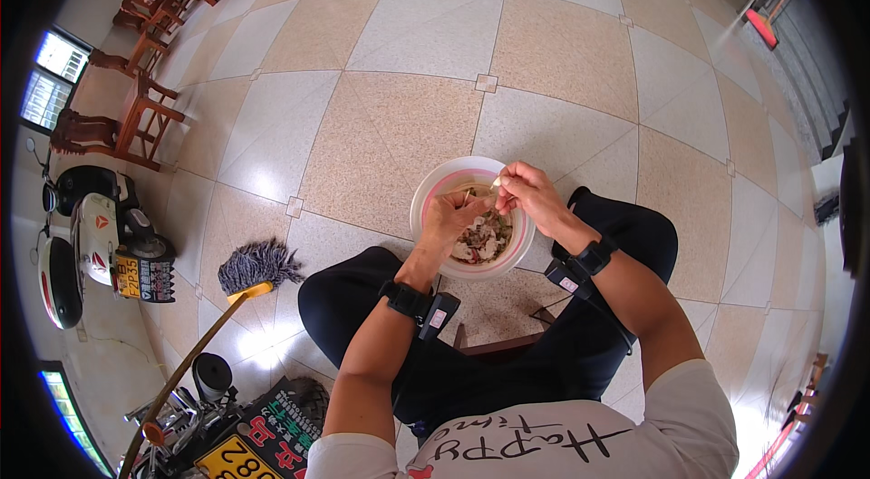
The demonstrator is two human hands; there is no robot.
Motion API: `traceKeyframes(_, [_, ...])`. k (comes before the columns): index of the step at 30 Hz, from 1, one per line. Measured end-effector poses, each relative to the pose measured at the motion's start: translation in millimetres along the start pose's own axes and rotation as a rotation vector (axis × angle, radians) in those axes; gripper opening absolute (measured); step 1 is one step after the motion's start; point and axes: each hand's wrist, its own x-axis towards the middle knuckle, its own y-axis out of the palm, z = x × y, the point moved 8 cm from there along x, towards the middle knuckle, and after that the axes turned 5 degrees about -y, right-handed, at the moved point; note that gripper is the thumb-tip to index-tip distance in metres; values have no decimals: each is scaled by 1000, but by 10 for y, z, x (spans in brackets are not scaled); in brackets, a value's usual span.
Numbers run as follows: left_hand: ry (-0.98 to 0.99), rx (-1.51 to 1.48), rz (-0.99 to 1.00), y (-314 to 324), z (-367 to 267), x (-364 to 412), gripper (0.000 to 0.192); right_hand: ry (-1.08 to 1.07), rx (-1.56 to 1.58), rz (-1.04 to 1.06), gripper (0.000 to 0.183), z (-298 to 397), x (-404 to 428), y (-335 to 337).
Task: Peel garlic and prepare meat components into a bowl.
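A white plastic basin (416, 214) with pink bands stands on the floor between my knees. Whitish, brown and green scraps (486, 241) lie in it, too small to name surely. Over the basin, the fingers of my right hand (533, 197) pinch a small whitish piece (497, 182), perhaps a garlic clove. My left hand (448, 217) is just beside it, also above the basin, with fingertips drawn together near the right ones. Whether the left fingers hold something is hard to make out. Each wrist wears a black strap with a small box.
A grey mop head (262, 266) with a long handle lies at left. Behind it are a white scooter (95, 241) and another motorcycle (224, 424). Carved wooden chairs (146, 115) line the left wall. A red broom (761, 28) is near the steps at upper right.
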Motion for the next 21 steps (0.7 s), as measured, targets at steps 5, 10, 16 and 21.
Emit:
traceKeyframes(5, [-18,-36,-26,-17,37,17,19,2,-59,-10,13,12,-9,9])
traceKeyframes(10, [48,9,25,58,-46,-27,15,8,-74,-7,13,-2,-11,-8])
traceKeyframes(16, [53,-66,7,48,-105,-53,16,53,-144,35,11,-60,-9,-2])
traceKeyframes(21, [93,-144,2,57,-166,-65,16,58,-246,60,11,-67,-29,44])
